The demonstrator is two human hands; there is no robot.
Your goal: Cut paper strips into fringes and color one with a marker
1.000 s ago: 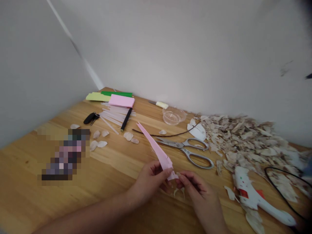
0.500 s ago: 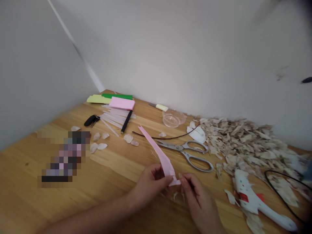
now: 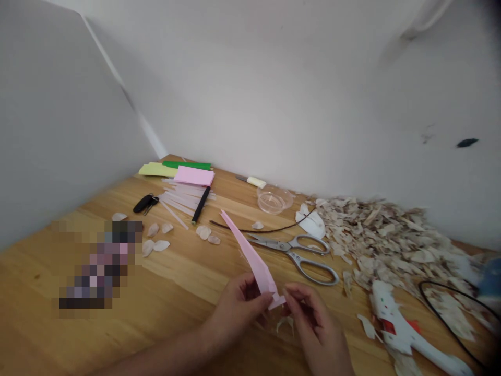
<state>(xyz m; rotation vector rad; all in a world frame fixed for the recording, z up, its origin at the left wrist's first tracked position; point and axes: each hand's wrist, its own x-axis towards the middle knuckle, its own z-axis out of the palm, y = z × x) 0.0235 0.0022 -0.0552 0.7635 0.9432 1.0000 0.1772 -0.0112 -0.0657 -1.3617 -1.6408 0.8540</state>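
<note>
Near the front edge of the table [image 3: 176,271] I see the left hand [image 3: 238,305] pinching the near end of the folded pink strip [image 3: 250,256], which slants far-left, the right hand [image 3: 313,318] seemingly nipping its tip, so an uneven tug between those 2 grips could tear it.

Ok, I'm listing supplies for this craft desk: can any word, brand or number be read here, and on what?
No text can be read.
Glue gun: red label, too blurred to read.
Pink paper strip: blank.
Pixelated patch: nothing legible.
</note>
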